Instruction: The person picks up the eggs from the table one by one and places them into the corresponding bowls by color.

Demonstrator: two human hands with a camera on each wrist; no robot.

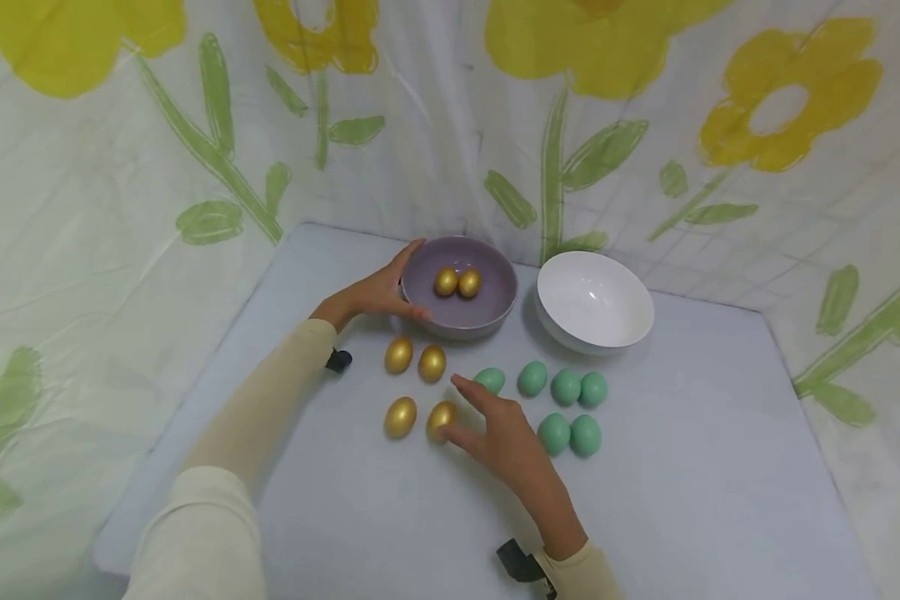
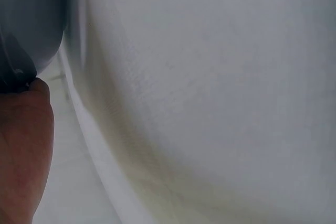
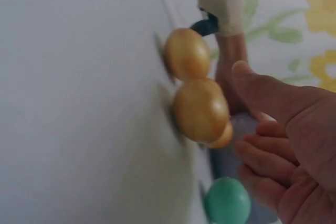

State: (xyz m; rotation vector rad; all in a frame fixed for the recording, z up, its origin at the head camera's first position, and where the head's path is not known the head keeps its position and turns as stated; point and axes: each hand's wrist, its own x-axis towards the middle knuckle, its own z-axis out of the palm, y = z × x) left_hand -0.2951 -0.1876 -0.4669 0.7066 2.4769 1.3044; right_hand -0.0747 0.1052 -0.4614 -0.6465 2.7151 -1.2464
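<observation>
Right hand (image 1: 504, 435) spread, the left hand (image 1: 378, 293) grips a purple bowl (image 1: 465, 315) holding two gold eggs (image 1: 446, 282).

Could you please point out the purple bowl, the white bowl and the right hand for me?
Purple bowl (image 1: 465, 313): head view, bare inner surface below the two gold eggs (image 1: 446, 282).
White bowl (image 1: 594, 305): head view, inner surface.
Right hand (image 1: 507, 437): head view, back of the hand.
</observation>
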